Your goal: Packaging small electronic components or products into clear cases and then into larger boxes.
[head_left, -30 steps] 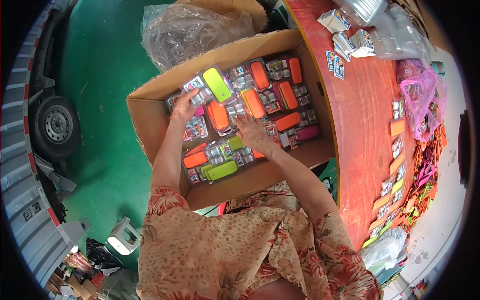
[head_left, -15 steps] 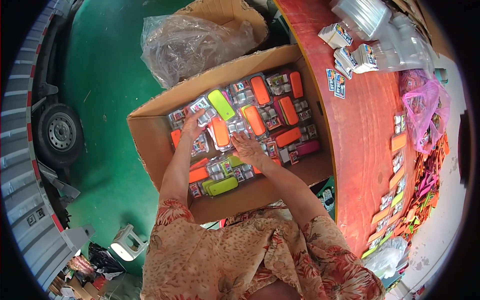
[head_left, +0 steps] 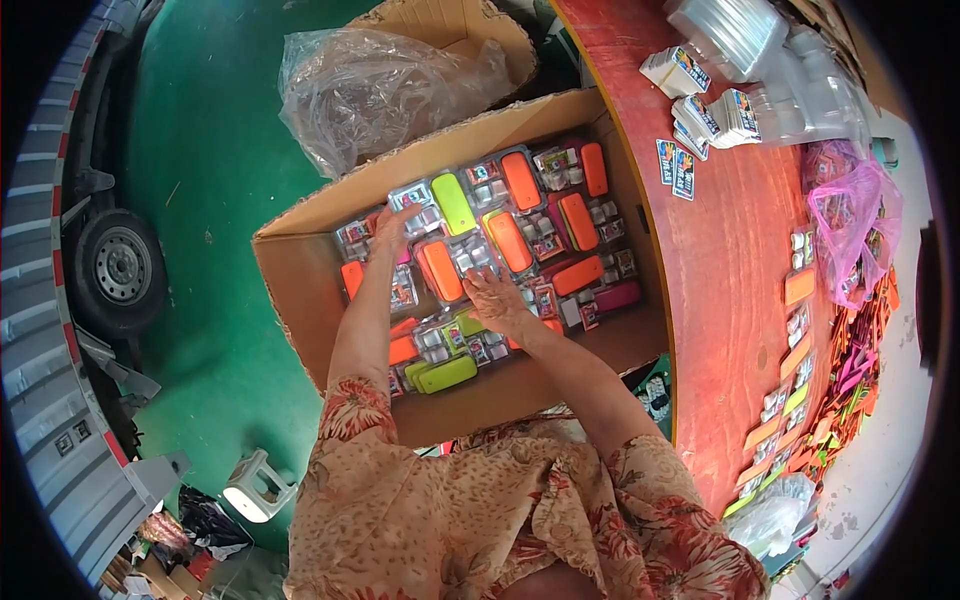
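My left hand [head_left: 393, 228] grips the left end of a clear plastic pack [head_left: 413, 200] whose other half is a lime-green rounded case [head_left: 453, 204]. It lies on the top layer inside a large cardboard box [head_left: 290, 270]. Fingers spread, my right hand [head_left: 496, 303] rests on the packs just right of an orange-cased pack [head_left: 441, 272]. Around both hands lie several similar clear packs with orange, green and magenta cases, such as a magenta case [head_left: 616, 295] by the right wall. My left thumb is mostly hidden.
A red table [head_left: 740, 300] borders the box on the right, bearing card stacks [head_left: 738, 115], clear plastic trays [head_left: 735, 35] and a pink bag [head_left: 850, 230]. Behind the box, clear plastic sheeting [head_left: 390, 95] spills from another carton. A white stool [head_left: 258, 487] stands lower left.
My left hand has moved up and slightly right, and the green-cased pack has shifted right with it, now sitting more upright. My right hand has barely moved.
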The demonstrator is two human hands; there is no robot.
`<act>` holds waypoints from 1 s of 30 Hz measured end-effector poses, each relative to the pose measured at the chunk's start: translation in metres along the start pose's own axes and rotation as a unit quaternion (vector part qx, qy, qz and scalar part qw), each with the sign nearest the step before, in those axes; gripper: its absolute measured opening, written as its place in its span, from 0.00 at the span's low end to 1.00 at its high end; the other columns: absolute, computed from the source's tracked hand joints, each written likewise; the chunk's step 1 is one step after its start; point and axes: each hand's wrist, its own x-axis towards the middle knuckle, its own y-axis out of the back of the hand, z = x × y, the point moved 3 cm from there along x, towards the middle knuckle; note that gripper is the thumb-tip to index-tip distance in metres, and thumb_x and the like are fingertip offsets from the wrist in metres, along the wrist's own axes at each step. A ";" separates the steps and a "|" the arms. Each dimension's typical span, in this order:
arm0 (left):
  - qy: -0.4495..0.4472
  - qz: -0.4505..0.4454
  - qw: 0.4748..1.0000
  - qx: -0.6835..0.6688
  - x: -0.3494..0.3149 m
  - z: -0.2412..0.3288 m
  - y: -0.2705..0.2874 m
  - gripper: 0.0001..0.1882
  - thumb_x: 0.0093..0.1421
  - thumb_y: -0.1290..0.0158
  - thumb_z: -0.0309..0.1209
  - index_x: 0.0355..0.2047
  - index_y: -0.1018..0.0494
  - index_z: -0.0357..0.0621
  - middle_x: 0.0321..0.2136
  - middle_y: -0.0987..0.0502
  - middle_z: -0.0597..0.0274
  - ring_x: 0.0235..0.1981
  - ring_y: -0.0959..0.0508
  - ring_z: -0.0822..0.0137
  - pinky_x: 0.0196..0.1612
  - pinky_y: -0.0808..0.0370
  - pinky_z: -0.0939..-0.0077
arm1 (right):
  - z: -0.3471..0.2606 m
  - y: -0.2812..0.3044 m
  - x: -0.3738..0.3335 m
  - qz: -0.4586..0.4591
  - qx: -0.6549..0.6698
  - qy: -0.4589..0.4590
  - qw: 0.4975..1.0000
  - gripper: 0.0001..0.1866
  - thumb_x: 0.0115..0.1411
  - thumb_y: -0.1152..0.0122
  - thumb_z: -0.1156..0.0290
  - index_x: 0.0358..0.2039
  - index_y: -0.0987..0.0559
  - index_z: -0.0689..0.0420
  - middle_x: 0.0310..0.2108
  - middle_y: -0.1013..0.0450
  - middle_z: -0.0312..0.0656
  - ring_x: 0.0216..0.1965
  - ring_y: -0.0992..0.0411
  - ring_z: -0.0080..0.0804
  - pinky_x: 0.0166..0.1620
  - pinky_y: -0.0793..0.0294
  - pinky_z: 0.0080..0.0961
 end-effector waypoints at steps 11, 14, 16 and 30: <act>-0.110 0.104 0.975 0.160 0.020 -0.017 0.019 0.32 0.38 0.39 0.27 0.46 0.38 0.38 0.35 0.26 0.60 0.32 0.26 0.65 0.37 0.29 0.74 | -0.010 0.015 -0.006 0.023 0.004 -0.012 1.000 0.33 0.46 0.46 0.50 0.49 0.38 0.55 0.52 0.45 0.40 0.52 0.46 0.41 0.52 0.50 0.53; -0.150 0.158 0.933 0.288 0.010 -0.012 0.010 0.34 0.37 0.39 0.29 0.46 0.40 0.37 0.36 0.27 0.54 0.35 0.26 0.63 0.39 0.31 0.73 | -0.011 0.020 -0.004 0.018 0.018 -0.006 1.000 0.33 0.46 0.45 0.51 0.49 0.38 0.56 0.52 0.45 0.40 0.52 0.45 0.43 0.51 0.48 0.53; -0.160 0.198 0.911 0.325 0.006 -0.015 0.009 0.36 0.36 0.39 0.31 0.47 0.41 0.38 0.37 0.28 0.52 0.37 0.27 0.59 0.40 0.31 0.70 | -0.015 0.030 -0.006 -0.005 0.061 0.001 0.998 0.36 0.44 0.41 0.55 0.51 0.41 0.56 0.51 0.45 0.44 0.54 0.48 0.49 0.50 0.47 0.52; -0.091 0.295 0.844 0.439 -0.067 -0.029 -0.026 0.41 0.48 0.50 0.39 0.55 0.59 0.34 0.47 0.43 0.36 0.52 0.45 0.42 0.53 0.43 0.61 | -0.008 0.026 -0.007 0.001 0.078 -0.015 0.997 0.26 0.53 0.64 0.70 0.55 0.45 0.54 0.58 0.52 0.47 0.57 0.50 0.50 0.56 0.53 0.47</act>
